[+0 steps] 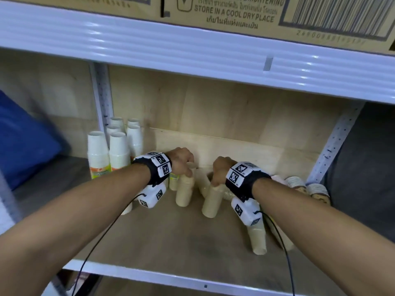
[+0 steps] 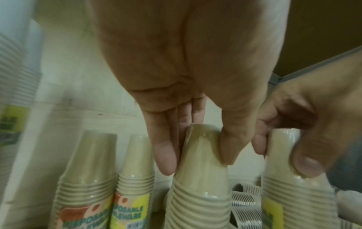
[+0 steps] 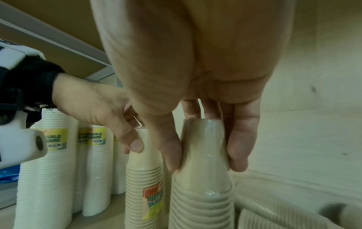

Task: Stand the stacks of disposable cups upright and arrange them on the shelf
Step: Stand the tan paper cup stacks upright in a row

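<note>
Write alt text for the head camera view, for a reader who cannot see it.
Both hands grip the tops of two beige cup stacks on a wooden shelf: left hand on one stack, right hand on another. White cup stacks stand upright behind-left.

Cardboard box (image 1: 235, 11) w/ barcode on the upper tier, blue bag (image 1: 23, 142) at left.

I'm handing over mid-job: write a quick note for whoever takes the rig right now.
Left hand grips the top of one tan cup stack; right hand grips the top of another.
Done: white stacks stand upright at the shelf's back left.
Left: set both held stacks in line, then stand up the tan stack lying at the front right and the ones behind it.
</note>
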{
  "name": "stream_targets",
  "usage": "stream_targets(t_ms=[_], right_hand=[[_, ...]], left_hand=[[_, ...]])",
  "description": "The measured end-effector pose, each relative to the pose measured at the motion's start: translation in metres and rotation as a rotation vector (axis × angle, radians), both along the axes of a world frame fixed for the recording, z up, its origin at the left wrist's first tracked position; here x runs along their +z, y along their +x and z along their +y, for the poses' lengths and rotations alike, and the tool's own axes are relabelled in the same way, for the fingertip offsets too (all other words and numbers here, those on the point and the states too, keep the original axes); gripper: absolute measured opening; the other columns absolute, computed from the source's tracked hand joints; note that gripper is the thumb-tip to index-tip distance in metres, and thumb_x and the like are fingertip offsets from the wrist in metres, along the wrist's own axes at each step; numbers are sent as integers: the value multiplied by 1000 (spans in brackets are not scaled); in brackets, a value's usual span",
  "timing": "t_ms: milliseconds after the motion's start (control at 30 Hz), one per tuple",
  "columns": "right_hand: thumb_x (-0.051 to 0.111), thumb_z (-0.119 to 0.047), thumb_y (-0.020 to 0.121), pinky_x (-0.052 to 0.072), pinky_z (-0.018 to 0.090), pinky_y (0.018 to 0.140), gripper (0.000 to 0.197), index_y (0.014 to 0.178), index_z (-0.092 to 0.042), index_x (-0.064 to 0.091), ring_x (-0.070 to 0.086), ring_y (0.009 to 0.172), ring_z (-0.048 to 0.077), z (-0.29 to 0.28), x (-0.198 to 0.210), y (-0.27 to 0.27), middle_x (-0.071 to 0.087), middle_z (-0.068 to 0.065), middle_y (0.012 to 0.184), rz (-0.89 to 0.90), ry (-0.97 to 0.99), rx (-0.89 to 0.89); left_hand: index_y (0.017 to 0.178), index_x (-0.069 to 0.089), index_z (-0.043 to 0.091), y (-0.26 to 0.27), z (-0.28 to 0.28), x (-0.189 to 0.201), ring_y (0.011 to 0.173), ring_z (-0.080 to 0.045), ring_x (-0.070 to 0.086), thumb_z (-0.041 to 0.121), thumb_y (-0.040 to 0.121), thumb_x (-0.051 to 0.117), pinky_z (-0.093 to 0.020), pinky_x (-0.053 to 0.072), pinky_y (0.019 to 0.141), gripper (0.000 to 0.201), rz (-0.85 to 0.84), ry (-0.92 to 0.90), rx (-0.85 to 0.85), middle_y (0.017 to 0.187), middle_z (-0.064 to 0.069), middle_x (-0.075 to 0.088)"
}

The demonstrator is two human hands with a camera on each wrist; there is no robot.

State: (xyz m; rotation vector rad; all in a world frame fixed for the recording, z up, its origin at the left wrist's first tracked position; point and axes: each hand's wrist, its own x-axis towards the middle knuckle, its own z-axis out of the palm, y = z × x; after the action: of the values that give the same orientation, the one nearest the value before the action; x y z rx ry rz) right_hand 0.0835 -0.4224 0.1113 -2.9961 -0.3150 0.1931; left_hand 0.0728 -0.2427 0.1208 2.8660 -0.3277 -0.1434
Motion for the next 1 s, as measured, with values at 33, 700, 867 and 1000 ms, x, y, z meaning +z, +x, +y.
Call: stream_targets(t_ms=[33,700,867,1000], right_hand=[[80,-25,70,41,27,72,44,61,-25,37,34,55,10,8,-1,3,46,2,79,-23,5,7],[65,-4,78,38,24,59,22,64,-10,49,59,83,20,104,-14,19,47,7,73,-174,159,106],[70,-9,79,52,30,78,30,108,-6,65,65,100,31,105,-17,25,66,14,111,-116,147,167],[73,-14,77,51,29,73,27,101,-4,63,65,96,32,108,-19,26,65,15,107,-105,139,204]], left_hand=[[130,56,17,-1,5,2,99,-20,57,31,81,75,-26,45,74,54,11,-18,20,122,-3,58],[119,59,14,-3,51,-14,99,-21,58,18,78,75,-33,53,81,44,30,-153,323,116,-4,59],[118,61,8,-5,54,-17,90,-17,51,17,84,71,-26,43,66,37,2,-120,309,111,-4,56],[120,59,8,-5,56,-19,91,-15,49,19,85,69,-25,40,65,38,-11,-121,316,114,-5,55]])
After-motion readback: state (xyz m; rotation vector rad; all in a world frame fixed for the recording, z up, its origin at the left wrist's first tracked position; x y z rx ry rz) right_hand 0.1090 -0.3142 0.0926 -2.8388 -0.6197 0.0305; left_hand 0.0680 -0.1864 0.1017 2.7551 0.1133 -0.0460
